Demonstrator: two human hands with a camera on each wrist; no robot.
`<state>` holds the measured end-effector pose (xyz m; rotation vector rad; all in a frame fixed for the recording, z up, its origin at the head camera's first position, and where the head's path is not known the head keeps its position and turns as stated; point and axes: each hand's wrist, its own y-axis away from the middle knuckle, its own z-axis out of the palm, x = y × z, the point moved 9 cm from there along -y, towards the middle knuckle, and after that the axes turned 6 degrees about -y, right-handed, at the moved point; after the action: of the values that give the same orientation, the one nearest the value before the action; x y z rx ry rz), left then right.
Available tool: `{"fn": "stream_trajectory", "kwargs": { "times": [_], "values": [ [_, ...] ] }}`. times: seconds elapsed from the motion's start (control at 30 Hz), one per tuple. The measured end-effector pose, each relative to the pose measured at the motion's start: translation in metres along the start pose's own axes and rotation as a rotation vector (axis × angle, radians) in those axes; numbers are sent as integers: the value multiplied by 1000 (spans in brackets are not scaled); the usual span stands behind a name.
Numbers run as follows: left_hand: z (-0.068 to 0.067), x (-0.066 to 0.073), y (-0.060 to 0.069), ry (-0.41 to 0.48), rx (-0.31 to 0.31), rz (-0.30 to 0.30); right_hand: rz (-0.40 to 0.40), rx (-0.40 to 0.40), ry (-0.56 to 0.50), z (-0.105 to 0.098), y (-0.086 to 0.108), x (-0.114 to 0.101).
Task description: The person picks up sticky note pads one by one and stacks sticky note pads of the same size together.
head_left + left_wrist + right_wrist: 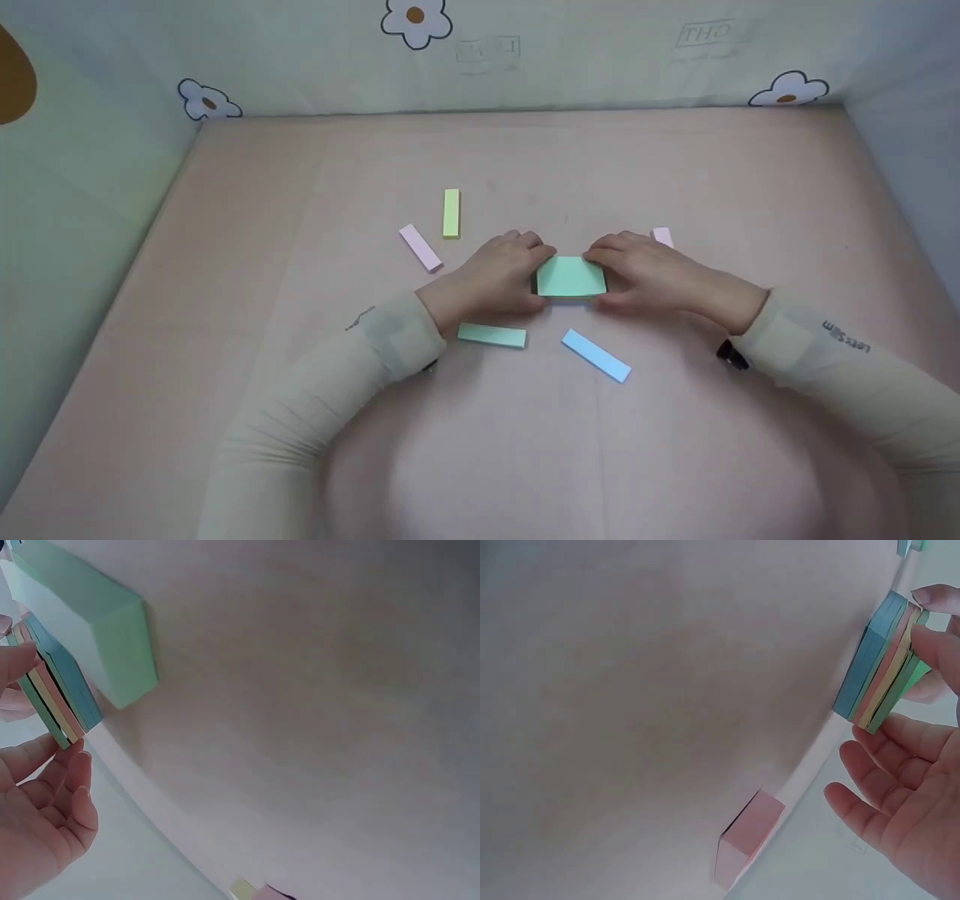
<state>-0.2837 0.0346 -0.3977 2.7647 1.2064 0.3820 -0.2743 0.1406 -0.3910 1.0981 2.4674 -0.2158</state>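
A stack of paper pads (pixel 571 277), like sticky notes, sits in front of me with a mint green pad on top. From the side, the right wrist view shows yellow, pink, green and blue layers (pixel 861 675) below it. My left hand (pixel 504 276) grips the stack's left edge, thumb on the near side and fingers at the far corner. On the opposite edge my right hand (pixel 651 276) holds it the same way. Nearer to me lie a narrow green pad (pixel 492 336) and a narrow blue pad (pixel 596 356), apart from the hands.
Beyond my left hand lie a narrow pink pad (pixel 421 248) and a narrow yellow pad (pixel 451 214). Another pink pad (pixel 662 237) is partly hidden behind my right hand. Fabric walls (pixel 315 67) with flower prints border the pinkish tabletop (pixel 247 225) at the back and sides.
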Motion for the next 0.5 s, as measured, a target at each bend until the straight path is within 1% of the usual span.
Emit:
{"fn": "stream_trajectory", "kwargs": {
  "times": [0.27,0.5],
  "values": [
    [1,-1,-2,24,-3,-5,30,-26,3,3,-1,1],
    [0,0,-3,24,29,19,34,-26,14,0,-2,-4]
  ]
}}
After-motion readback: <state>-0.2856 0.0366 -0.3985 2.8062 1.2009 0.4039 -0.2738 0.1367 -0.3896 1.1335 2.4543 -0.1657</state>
